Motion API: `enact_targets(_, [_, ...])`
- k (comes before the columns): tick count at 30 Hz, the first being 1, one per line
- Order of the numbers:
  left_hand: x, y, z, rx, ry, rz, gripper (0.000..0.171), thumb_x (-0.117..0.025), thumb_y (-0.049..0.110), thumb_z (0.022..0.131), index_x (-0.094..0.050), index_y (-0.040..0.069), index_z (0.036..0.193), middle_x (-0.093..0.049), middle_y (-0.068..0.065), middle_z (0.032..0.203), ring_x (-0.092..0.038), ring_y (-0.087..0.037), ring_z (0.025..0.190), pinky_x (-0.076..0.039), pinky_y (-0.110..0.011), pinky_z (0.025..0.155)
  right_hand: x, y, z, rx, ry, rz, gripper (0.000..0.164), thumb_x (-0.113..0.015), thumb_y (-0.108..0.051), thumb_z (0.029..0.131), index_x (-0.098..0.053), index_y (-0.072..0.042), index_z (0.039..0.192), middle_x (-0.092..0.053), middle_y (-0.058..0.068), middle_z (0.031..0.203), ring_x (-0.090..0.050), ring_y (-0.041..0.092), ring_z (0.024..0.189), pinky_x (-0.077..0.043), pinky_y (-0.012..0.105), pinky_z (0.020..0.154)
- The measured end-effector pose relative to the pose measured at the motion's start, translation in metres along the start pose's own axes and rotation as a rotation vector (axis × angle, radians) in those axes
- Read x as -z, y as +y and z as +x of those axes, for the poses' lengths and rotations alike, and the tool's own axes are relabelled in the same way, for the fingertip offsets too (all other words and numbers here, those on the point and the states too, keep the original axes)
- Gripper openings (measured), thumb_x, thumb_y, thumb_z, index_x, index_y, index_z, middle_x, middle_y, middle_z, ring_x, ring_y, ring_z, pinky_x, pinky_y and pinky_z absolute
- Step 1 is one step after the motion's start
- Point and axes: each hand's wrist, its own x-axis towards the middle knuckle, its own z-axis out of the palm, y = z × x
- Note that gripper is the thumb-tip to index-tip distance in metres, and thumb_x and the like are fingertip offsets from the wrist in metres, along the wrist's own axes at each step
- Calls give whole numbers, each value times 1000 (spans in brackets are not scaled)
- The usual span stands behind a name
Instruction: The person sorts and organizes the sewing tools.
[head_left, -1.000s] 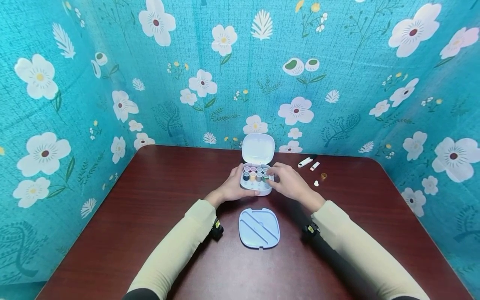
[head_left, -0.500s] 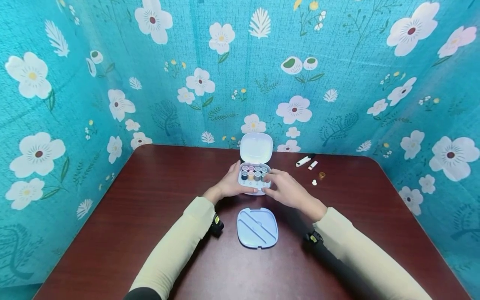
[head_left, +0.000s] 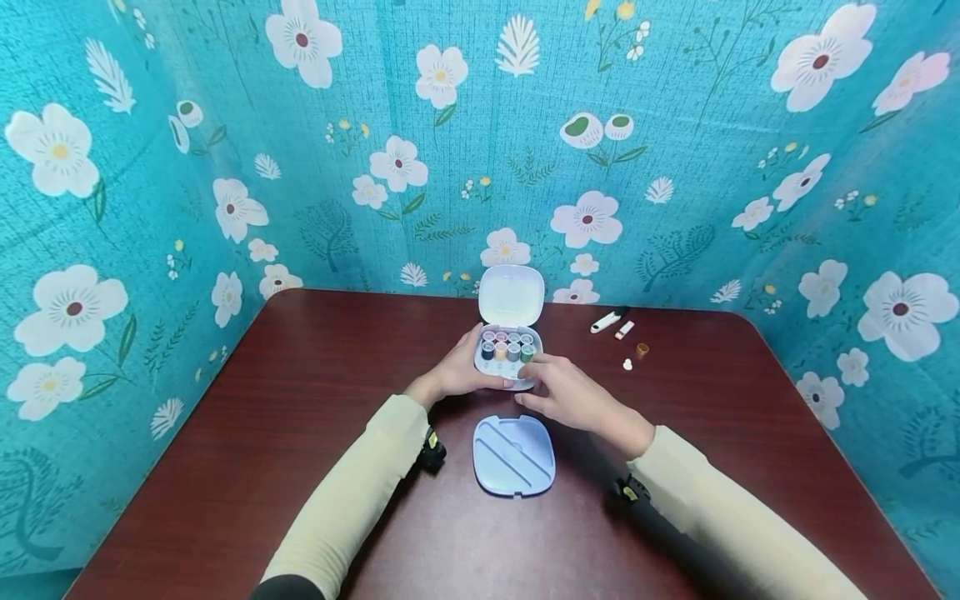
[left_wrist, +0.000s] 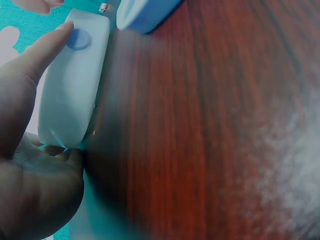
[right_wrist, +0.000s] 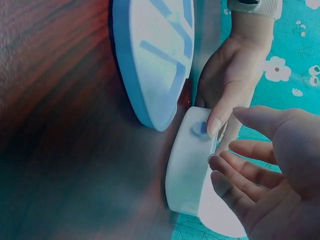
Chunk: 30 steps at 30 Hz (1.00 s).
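Observation:
A white sewing box [head_left: 487, 367] stands on the table with its lid [head_left: 512, 296] raised. Two rows of thread spools [head_left: 501, 351] fill it, black, peach, grey and green in front. My left hand [head_left: 459, 369] grips the box by its left side, the thumb laid across the front near a round blue button [right_wrist: 201, 129]. At the front right corner is my right hand [head_left: 568, 390], fingers loosely bent, with nothing seen between them in the right wrist view. Its fingertips are close to the box; whether they touch it I cannot tell.
A light blue tray [head_left: 513, 457] with diagonal grooves lies in front of the box. To the right are white thread snips [head_left: 606, 322], a small white rectangular piece [head_left: 624, 331], a brass-coloured ring [head_left: 642, 350] and a small white bit [head_left: 627, 364]. A flowered curtain hangs behind the table.
My right hand has drawn back from the front-right spool, down to the box's front corner, so the green spool shows again. The left hand keeps its grip.

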Motion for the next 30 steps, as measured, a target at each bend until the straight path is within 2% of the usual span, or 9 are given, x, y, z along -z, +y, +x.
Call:
enact_targets(4, [0,-1,-1,9,-9,14,114,-87,42,60,-20,13,146,-40,-9,132,-44,-22,116,-36,-40,98,-2,-3,-4,3,-20,26,26,-73,-22,82,-68,-5,100,-63,6,92,-61,20,77,-48,23,62])
enact_targets(13, [-2,-5,-1,-1,-23,28,110,-86,45,61,-22,13,145,-40,-8,131,-43,-21,117,-35,-41,99,-11,-12,-12,-11,-78,73,26,-74,-24,82,-69,-8,102,-65,3,92,-60,16,78,-49,24,64])
enact_targets(23, [0,-1,-2,54,-40,28,114,-85,46,61,-17,16,147,-36,-6,134,-42,-21,118,-35,-41,99,-16,-20,-16,-20,-114,56,28,-72,-25,83,-69,-6,104,-64,5,97,-60,19,79,-48,24,65])
enact_targets(30, [0,-1,-2,51,-43,27,114,-86,45,61,-17,15,147,-36,-7,134,-41,-22,118,-35,-41,99,-18,-20,-17,-28,-130,58,30,-72,-27,83,-69,-7,106,-63,4,99,-60,18,83,-49,24,68])
